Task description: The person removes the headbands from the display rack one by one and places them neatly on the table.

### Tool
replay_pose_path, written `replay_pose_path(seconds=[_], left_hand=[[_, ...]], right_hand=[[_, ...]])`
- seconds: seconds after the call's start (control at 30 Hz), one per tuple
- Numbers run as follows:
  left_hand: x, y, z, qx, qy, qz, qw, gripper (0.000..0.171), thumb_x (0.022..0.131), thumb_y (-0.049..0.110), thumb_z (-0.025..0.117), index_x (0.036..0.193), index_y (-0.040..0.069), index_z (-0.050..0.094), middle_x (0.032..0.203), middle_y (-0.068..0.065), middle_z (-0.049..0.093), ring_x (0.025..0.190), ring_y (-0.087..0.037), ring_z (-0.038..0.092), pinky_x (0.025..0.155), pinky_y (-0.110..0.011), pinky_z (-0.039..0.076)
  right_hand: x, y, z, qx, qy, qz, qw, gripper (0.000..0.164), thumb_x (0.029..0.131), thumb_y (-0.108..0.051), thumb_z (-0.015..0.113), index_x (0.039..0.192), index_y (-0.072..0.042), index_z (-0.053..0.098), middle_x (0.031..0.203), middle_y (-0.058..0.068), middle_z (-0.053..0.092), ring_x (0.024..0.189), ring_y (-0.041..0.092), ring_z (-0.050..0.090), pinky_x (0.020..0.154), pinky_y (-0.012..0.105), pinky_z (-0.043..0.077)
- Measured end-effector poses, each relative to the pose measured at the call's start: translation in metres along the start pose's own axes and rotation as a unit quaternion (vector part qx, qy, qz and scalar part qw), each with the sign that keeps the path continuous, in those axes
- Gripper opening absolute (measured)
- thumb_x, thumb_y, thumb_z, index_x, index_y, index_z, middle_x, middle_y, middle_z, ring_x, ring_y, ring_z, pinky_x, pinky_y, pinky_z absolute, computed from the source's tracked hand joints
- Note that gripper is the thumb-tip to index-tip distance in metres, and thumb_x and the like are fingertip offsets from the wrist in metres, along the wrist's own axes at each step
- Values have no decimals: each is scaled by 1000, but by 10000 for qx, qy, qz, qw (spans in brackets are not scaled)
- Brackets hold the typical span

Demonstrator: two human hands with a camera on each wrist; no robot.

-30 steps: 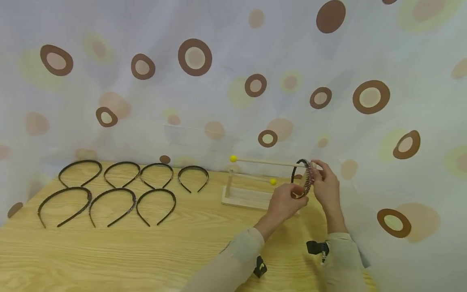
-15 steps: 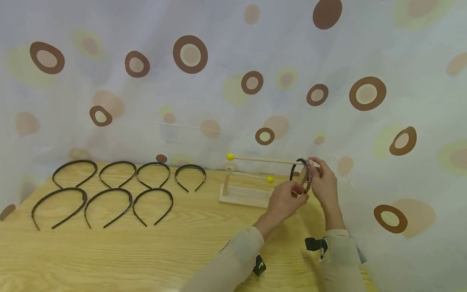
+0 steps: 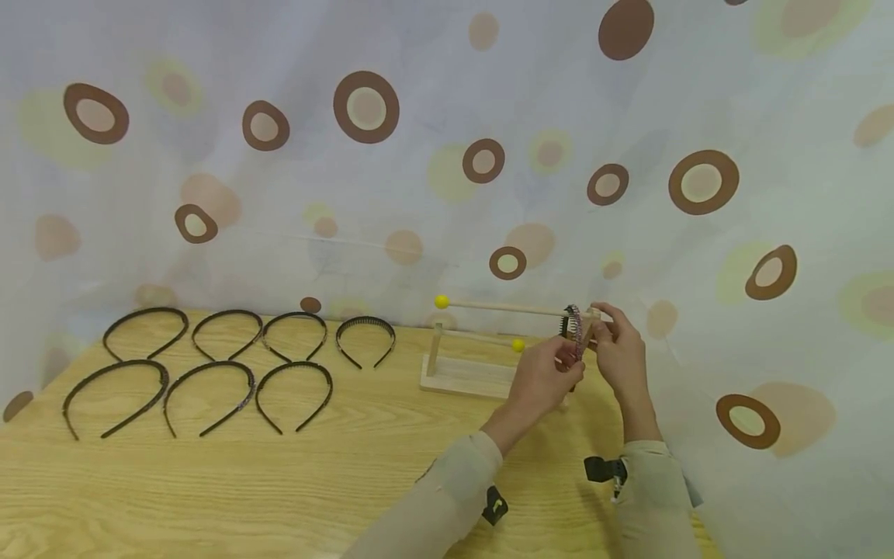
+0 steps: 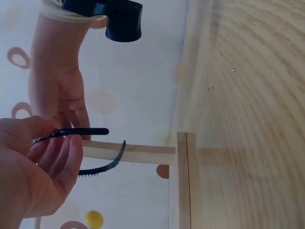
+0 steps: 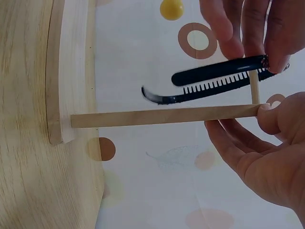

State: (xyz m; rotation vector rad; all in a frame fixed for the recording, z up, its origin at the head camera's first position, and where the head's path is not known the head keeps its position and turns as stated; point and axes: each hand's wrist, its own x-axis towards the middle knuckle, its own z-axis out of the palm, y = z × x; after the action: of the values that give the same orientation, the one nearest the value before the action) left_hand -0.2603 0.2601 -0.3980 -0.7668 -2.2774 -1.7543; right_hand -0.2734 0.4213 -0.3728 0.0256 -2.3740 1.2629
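Note:
A wooden stand [image 3: 464, 379] with two rods at different heights stands at the table's right end. Its upper rod [image 3: 506, 308] carries a yellow ball [image 3: 441, 301] at the free end. A black toothed headband [image 3: 576, 322] with pinkish-purple beading is around that rod, close to the upright post [image 5: 157, 116]. My left hand [image 3: 541, 370] pinches the headband by its side, its two ends pointing down beside the post. My right hand [image 3: 620, 349] grips the top of the post between thumb and fingers. Part of the headband is hidden behind my left fingers.
Several black headbands lie in two rows at the table's left, among them a toothed one [image 3: 365, 322] and a front-row one [image 3: 295, 373]. The lower rod ends in another yellow ball [image 3: 518, 345]. A patterned sheet [image 3: 419, 194] hangs behind the wooden table [image 3: 279, 489].
My left hand has drawn the headband a little left along the upper rod, away from the post top, and the band has turned more edge-on. My right hand has kept its place.

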Motion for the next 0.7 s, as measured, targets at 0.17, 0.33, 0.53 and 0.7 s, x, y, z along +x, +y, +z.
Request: replay_pose_path(seconds=[0.17, 0.33, 0.53, 0.7], left_hand=[[4, 0, -7, 245, 93, 127, 9996, 10, 96, 15, 75, 105, 13, 71, 85, 12, 64, 73, 1, 59, 63, -14, 50], [10, 2, -19, 461, 277, 513, 9972, 12, 97, 10, 72, 109, 8, 73, 92, 4, 68, 80, -3, 62, 71, -13, 50], [18, 3, -35, 186, 656, 797, 9945, 18, 96, 4, 70, 114, 4, 73, 99, -4, 71, 86, -7, 65, 76, -13, 50], [21, 2, -51, 88, 1126, 900, 9895, 19, 96, 4, 70, 116, 3, 72, 101, -6, 71, 85, -11, 68, 76, -14, 51]], right_hand=[[0, 0, 0, 71, 22, 6, 10000, 41, 112, -20, 40, 152, -12, 48, 132, 30, 58, 114, 42, 63, 88, 37, 56], [0, -3, -1, 128, -3, 27, 9999, 42, 112, -18, 40, 152, -12, 47, 133, 32, 57, 116, 44, 62, 90, 42, 54], [1, -5, -3, 97, 60, 47, 9999, 41, 112, -17, 39, 152, -12, 47, 131, 32, 58, 115, 44, 63, 87, 34, 55], [-1, -6, -1, 265, -56, 47, 9996, 42, 112, -17, 40, 152, -10, 46, 130, 32, 57, 115, 45, 62, 88, 34, 55]])
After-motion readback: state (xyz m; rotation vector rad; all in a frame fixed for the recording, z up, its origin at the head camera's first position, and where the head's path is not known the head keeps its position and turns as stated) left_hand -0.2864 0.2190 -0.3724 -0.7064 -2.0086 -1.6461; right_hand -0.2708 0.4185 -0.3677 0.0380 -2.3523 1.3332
